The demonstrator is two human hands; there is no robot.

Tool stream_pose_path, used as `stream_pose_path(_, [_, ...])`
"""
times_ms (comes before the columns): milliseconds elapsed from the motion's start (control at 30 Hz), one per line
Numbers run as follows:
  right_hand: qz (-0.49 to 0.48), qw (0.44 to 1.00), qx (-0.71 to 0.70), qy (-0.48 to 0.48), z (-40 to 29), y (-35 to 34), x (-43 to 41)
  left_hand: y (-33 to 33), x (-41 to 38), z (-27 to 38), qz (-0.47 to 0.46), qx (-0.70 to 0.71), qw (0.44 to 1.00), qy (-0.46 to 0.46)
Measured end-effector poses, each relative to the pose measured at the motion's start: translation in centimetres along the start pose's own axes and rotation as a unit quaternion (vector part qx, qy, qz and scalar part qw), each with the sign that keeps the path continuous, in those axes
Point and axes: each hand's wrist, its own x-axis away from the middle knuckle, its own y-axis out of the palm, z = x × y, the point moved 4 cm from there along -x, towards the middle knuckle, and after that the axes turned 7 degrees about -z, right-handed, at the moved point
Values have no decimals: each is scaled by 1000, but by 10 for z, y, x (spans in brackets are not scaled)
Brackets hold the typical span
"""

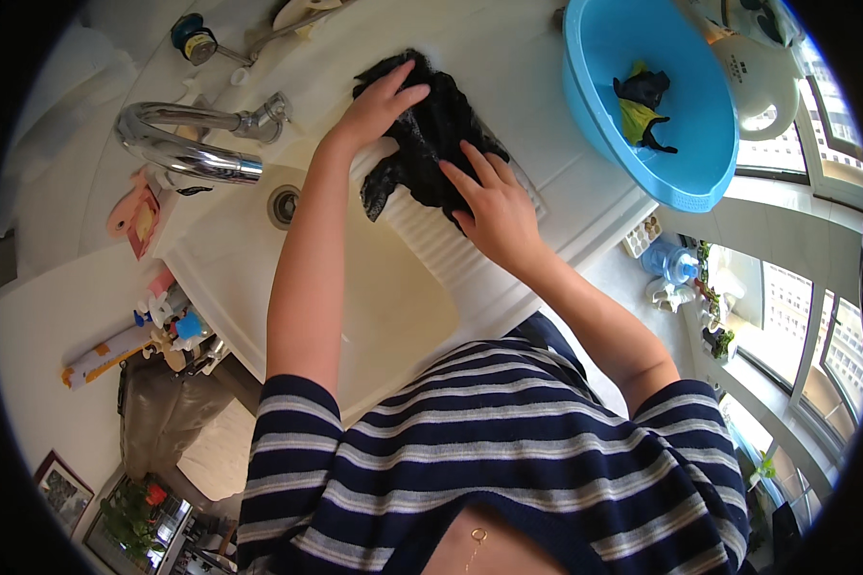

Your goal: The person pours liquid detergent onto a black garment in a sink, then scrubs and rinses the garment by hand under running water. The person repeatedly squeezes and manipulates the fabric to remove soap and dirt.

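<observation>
A wet black cloth [431, 136], with some suds on it, is spread over the ribbed washboard [439, 237] at the side of a white laundry sink [381, 309]. My left hand [385, 104] rests on the upper part of the cloth, thumb and fingers apart. Lower down and to the right, my right hand [496, 201] lies on the cloth with its fingers spread, near the washboard's outer edge. Whether either hand pinches the fabric cannot be told; both look laid flat on it.
Left of the cloth a chrome faucet [187, 144] arches over the basin and its drain [284, 206]. A pink soap dish [137, 212] is by the sink's left corner. A blue plastic basin [654, 108] holding black and yellow-green cloth [640, 118] stands at the upper right.
</observation>
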Motion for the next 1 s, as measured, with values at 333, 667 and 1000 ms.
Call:
stream_pose_path(333, [-65, 988, -85, 112, 37, -41, 70, 53, 48, 38, 183, -222, 957, 42])
stream_pose_path(667, [-10, 946, -302, 114, 26, -115, 70, -8, 154, 180, 357, -200, 908, 89])
stream_pose_path(1000, [-20, 585, -810, -23, 21, -125, 26, 3, 188, 117, 386, 414, 822, 58])
